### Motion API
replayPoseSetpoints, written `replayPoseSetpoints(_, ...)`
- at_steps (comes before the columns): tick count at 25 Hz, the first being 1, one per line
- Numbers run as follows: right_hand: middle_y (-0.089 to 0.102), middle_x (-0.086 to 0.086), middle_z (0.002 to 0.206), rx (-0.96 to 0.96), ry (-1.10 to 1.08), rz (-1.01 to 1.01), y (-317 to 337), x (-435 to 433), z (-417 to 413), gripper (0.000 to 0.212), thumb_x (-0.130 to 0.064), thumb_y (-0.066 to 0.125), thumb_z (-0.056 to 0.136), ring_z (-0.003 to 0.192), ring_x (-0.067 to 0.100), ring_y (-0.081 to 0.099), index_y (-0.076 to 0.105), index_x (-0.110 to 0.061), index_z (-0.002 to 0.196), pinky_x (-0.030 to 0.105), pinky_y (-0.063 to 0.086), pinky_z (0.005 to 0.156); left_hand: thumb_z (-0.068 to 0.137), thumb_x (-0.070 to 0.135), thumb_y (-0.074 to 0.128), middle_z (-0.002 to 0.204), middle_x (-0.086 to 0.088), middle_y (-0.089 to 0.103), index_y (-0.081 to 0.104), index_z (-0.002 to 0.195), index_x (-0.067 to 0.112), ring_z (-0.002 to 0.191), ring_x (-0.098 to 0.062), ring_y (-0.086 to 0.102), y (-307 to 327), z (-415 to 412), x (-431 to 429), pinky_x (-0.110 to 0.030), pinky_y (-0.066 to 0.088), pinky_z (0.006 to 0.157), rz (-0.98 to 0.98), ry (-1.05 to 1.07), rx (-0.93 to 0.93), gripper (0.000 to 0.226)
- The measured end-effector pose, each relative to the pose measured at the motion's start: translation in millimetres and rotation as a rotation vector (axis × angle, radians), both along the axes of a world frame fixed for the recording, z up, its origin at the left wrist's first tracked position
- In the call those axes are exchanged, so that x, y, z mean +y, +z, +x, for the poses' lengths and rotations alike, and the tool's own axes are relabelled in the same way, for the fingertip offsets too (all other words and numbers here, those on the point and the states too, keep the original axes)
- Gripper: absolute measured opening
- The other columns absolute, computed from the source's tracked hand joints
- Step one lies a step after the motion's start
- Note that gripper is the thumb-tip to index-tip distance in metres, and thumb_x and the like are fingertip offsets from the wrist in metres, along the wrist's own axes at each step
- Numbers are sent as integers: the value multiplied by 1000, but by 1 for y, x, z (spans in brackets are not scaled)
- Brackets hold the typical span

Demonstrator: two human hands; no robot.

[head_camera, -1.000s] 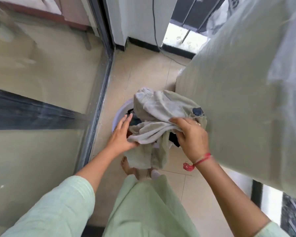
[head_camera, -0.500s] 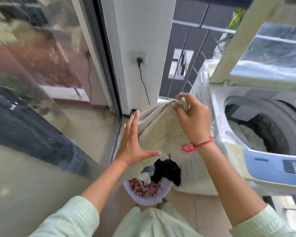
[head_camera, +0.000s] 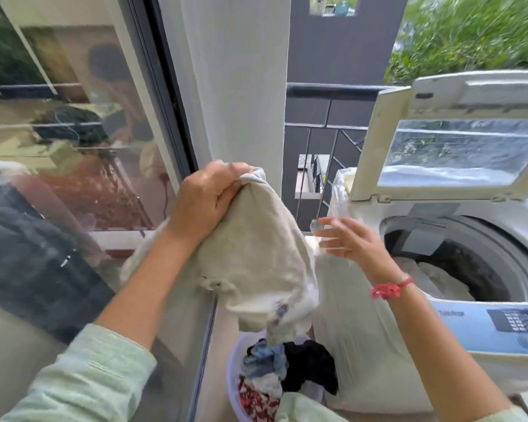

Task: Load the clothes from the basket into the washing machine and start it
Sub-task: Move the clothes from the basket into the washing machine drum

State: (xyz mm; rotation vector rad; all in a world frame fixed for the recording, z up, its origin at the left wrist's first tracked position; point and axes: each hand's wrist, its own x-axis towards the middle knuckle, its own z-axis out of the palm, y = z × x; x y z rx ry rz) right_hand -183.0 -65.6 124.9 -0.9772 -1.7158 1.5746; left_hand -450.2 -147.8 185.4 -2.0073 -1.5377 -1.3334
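Balcony floor (head_camera: 217, 354) with basket (head_camera: 230, 388), washing machine (head_camera: 457, 324) with lid (head_camera: 378, 141) raised, left hand (head_camera: 205, 202) gripping beige cloth (head_camera: 256, 254), right hand (head_camera: 348, 240) spread

The basket (head_camera: 233, 376) runs off the bottom edge, its far rim behind the hanging beige cloth (head_camera: 256, 245). The washing machine (head_camera: 457, 214) is cut by the right edge, its control panel (head_camera: 514, 319) print too blurred to read. The right hand (head_camera: 349, 239) is motion-smeared at the fingertips.

The garment (head_camera: 256, 248) is pale beige. In the lavender basket (head_camera: 233, 370) lie black, blue-and-white, and red-and-white floral clothes (head_camera: 275, 373). The washing machine (head_camera: 482, 330) is white with a light blue panel (head_camera: 500, 324).
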Motion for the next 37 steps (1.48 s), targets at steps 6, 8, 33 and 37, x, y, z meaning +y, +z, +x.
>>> replayPoseSetpoints(6, 62, 7, 105, -198, -115, -852, -164, -47, -39, 94, -62, 74, 40, 94, 21, 59, 60, -8, 115, 28, 46, 75, 98, 18, 48, 80, -3, 55, 63, 113, 18, 67, -27, 57, 29, -33, -18, -35, 49, 60, 94, 87, 409, 22)
replayPoseSetpoints(8, 62, 10, 86, -217, -50, -1068, -179, -78, -61, 63, -49, 73, 50, 78, 23, 57, 63, -4, 94, 27, 43, 63, 97, 14, 49, 70, -5, 47, 59, 114, 20, 58, -27, 49, 27, -41, -28, -34, 46, 52, 112, 122, 474, 20)
replayPoseSetpoints(33, 34, 45, 126, -3, -931, 1157, 101, 33, -3, 59, 18, 56, 71, 118, 40, 29, 34, -8, 119, 31, 29, 101, 94, 38, 42, 103, -24, 45, 56, 106, 10, 93, -32, 47, 32, 15, 46, -41, 41, 71, 116, 471, -191, 34)
replayPoseSetpoints(37, 35, 44, 129, -94, -1137, 1257, 125, 70, 98, 47, 11, 54, 74, 116, 39, 33, 42, 0, 119, 23, 25, 97, 95, 36, 43, 105, -21, 45, 56, 105, 11, 94, -30, 47, 37, 104, 92, -38, 43, 71, 142, 329, -196, 29)
